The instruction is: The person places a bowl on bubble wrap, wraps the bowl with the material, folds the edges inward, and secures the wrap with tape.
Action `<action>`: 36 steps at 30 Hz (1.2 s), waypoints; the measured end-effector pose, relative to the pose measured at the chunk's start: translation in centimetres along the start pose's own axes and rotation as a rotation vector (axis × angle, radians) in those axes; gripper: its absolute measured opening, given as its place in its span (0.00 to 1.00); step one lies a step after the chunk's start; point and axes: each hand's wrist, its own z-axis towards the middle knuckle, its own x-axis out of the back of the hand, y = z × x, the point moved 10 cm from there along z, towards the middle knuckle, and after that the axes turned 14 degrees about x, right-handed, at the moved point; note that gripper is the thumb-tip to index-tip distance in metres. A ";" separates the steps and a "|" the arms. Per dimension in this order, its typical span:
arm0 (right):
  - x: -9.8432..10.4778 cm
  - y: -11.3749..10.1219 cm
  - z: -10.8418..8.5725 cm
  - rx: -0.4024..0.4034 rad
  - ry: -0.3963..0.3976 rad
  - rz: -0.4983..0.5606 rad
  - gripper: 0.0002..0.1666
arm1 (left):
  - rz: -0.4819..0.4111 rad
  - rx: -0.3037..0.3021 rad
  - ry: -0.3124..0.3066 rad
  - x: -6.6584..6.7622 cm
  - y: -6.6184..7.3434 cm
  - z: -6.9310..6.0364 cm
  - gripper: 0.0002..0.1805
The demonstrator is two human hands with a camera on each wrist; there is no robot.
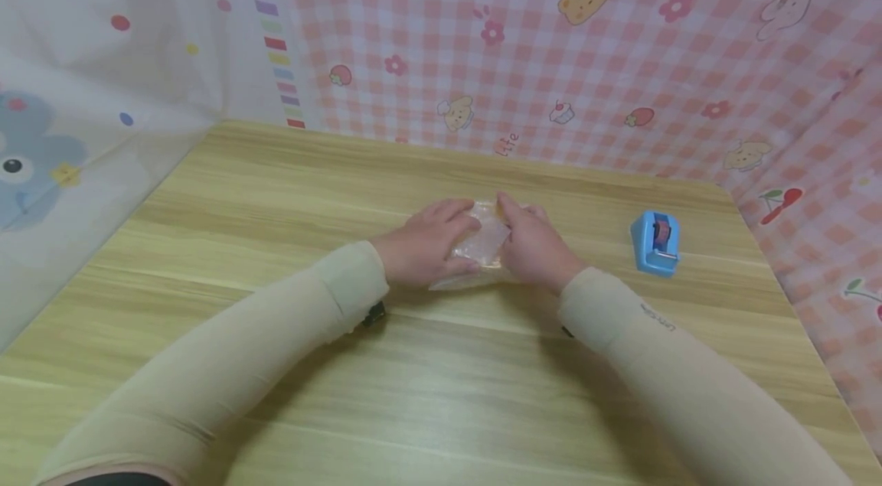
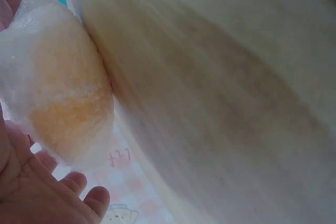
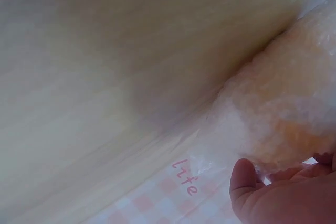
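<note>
A bundle of clear bubble wrap (image 1: 485,233) lies on the table between the two hands. Through its layers an orange-yellow thing (image 2: 73,114) shows blurred; its kind cannot be told. My left hand (image 1: 432,243) rests against the bundle's left side with fingers spread over the wrap. In the left wrist view, the fingers of that left hand (image 2: 42,182) reach out loosely below the bundle. On the other side my right hand (image 1: 540,247) grips the wrap, its thumb along the top edge and its other fingers curled. Its fingertips touch the bundle's side in the right wrist view.
A blue tape dispenser (image 1: 654,245) with a roll in it stands to the right on the wooden table (image 1: 427,394). Pink checked cloth (image 1: 524,50) hangs behind and along the right. White cloth (image 1: 158,57) borders the left edge.
</note>
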 end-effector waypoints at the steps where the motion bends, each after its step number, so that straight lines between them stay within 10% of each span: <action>1: 0.0 0.1 0.0 0.000 -0.002 0.005 0.50 | 0.006 -0.001 -0.003 0.0 0.0 0.0 0.41; 36: 1.2 0.8 -1.4 0.088 -0.041 -0.002 0.44 | 0.160 0.121 -0.052 -0.8 0.6 2.0 0.56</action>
